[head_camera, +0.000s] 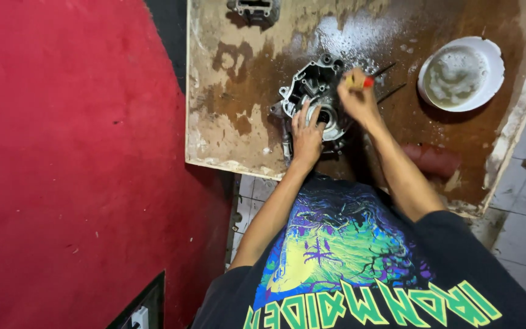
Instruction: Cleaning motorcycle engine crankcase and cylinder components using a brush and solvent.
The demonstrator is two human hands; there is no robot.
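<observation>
- I am looking down past a black shirt (360, 268) with a bright green and purple picture, the nearest thing to me.
- My left hand (307, 135) is lying flat with fingers spread, pressing on the grey metal engine case (313, 91). It is steadying the case, not wrapping around it.
- My right hand (357, 97) is closing tight around a small tool with a red and yellow handle (360, 80), just beside the top edge of the case.
- The engine case is sitting on the wet, brown counter (226, 122), near the middle.
- I am thinking the case could slide, because the counter is looking soapy and slippery. The tool could slip and poke my left fingers, since both hands are so close together.
- A dark red thing (433, 159) is lying near my right arm. I cannot tell what it is.
- Farther off, a white bowl (488, 55) of foamy water is sitting to the right. My elbow could bump it.
- At the far edge, another small metal part (254, 9) is resting, well apart from my hands.
- A red wall (62, 152) is filling the left side.
</observation>
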